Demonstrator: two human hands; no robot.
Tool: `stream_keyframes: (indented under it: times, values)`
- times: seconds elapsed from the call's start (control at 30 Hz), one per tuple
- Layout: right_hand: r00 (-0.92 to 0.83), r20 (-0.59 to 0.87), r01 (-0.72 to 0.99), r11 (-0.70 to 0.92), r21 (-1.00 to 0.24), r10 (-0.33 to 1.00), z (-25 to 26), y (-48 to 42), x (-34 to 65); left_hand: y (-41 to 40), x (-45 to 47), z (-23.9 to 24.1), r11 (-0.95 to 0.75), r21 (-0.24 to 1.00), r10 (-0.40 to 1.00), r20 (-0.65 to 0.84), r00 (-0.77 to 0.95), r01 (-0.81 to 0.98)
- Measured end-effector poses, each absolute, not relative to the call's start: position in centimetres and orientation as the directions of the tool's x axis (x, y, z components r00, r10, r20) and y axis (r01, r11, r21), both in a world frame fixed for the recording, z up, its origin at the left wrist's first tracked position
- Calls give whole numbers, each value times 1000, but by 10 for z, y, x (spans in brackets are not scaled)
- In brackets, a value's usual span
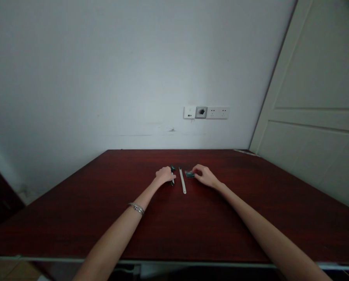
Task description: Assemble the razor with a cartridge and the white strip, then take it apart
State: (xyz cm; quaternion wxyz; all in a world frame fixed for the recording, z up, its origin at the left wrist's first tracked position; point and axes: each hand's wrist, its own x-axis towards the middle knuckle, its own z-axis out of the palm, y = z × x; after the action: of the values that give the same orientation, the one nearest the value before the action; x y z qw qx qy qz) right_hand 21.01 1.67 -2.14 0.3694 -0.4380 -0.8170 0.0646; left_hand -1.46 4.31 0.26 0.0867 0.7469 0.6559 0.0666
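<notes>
Both my arms reach out over a dark red table [104, 210]. My left hand [164, 175] is curled with its fingers closed over a small dark object [172, 174] that lies on the table top. A thin white stick [182, 180] lies between my hands, pointing away from me. My right hand [205, 175] has bent fingers pinching a small dark flat pack [189, 174] on the table, just right of the stick. A metal bracelet [137, 208] sits on my left wrist.
A white wall rises behind the table, with a row of power sockets [206, 112] above its far edge. A pale panelled door [314, 117] stands at the right. The table's near edge has a light metal trim [60, 259].
</notes>
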Motion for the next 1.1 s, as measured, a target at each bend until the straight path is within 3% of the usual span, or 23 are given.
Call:
stream_keyframes:
  times: [0.23, 0.47, 0.57, 0.73, 0.93, 1.1]
  values:
    - [-278, 573, 667, 584, -462, 771, -18, 16, 212, 45, -17, 3, -143, 214, 989, 11, 144, 966]
    - [-79, 644, 596, 555, -581, 761, -16, 13, 195, 40, -14, 20, -172, 269, 982, 117, 145, 948]
    - [12, 593, 423, 533, -733, 805, -15, 12, 181, 34, -11, 27, -212, 281, 971, 170, 169, 936]
    - [73, 375, 50, 372, -927, 924, -16, 16, 160, 23, -3, 38, -282, 274, 949, 220, 226, 919]
    - [77, 196, -185, 207, -961, 978, -7, 18, 147, 14, 7, 44, -353, 271, 925, 246, 290, 895]
    - [-60, 145, -396, 110, -912, 988, -1, 12, 144, 15, 8, 44, -391, 343, 916, 237, 324, 854]
